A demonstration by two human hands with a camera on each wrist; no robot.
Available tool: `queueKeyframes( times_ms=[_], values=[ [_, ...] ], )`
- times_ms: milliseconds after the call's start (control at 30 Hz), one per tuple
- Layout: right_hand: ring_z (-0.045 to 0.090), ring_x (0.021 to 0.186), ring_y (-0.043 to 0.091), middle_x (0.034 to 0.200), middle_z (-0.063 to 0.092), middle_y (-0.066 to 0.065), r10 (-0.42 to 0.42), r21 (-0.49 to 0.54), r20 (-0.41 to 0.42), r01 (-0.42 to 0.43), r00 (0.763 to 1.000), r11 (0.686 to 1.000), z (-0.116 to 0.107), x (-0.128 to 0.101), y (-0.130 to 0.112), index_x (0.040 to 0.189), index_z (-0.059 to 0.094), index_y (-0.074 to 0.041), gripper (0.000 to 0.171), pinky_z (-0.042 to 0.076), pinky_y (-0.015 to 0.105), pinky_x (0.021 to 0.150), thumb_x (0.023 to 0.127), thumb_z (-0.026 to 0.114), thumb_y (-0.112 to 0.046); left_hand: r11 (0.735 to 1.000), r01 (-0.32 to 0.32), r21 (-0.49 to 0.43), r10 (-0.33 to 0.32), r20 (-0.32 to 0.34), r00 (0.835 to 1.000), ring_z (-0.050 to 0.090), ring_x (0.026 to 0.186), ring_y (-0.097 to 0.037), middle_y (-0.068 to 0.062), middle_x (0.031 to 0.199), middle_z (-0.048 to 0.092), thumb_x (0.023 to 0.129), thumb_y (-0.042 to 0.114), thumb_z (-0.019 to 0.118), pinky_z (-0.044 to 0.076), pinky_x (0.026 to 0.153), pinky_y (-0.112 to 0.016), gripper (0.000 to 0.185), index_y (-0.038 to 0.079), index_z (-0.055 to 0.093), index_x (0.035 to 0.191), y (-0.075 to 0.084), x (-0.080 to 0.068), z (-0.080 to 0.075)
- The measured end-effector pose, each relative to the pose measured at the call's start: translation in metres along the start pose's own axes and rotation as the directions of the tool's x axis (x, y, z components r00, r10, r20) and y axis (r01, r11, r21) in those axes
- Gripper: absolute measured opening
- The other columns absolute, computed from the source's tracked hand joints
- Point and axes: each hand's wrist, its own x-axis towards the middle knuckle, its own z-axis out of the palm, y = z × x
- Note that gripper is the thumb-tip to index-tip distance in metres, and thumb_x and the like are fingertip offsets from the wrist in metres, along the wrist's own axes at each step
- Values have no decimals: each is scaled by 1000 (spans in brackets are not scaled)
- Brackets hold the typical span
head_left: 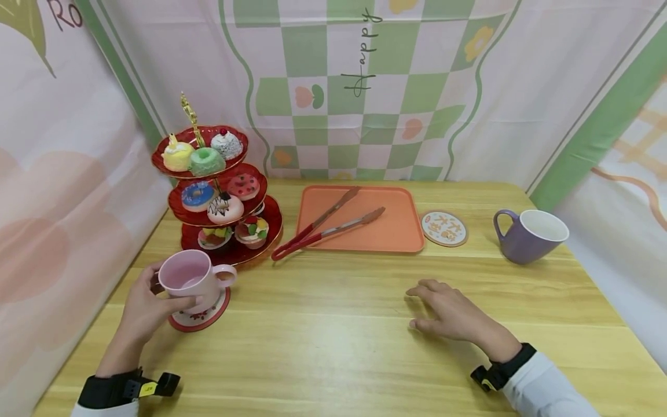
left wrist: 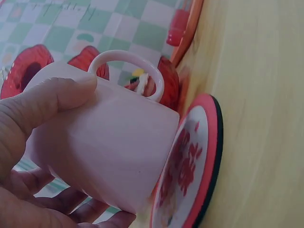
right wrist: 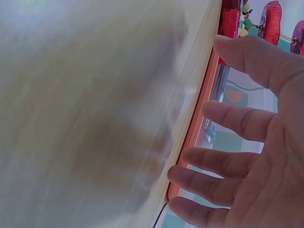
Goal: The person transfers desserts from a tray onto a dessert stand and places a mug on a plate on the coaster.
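Two hands | left hand (head_left: 140, 313) grips pink cup (head_left: 186, 279); right hand (head_left: 453, 315) fingers relaxed

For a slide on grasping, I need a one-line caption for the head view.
Left hand grips a pink mug on a red-rimmed coaster; right hand rests open on the wooden table.
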Motion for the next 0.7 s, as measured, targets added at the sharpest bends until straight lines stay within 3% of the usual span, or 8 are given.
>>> queueKeyframes(
  times_ms=[267,700],
  values=[
    [53,100,38,115,53,21,-4,2,8,4,1000,1000,2,1,1,117,59,-4,50,42,55,79,77,76,-29,999,23,-25,-22,55,998,42,103,-30,-21,122,43,67,16,85,42,69,-20,85,-5,31,131,-12,5,0],
    [54,99,33,111,55,13,-8,0,18,8,1000,1000,4,2,1,117,59,-5,49,44,51,78,78,75,-29,999,4,-53,3,143,990,39,107,-38,-27,123,37,65,6,83,41,71,-19,88,-10,24,129,-9,9,-6]
  ],
)
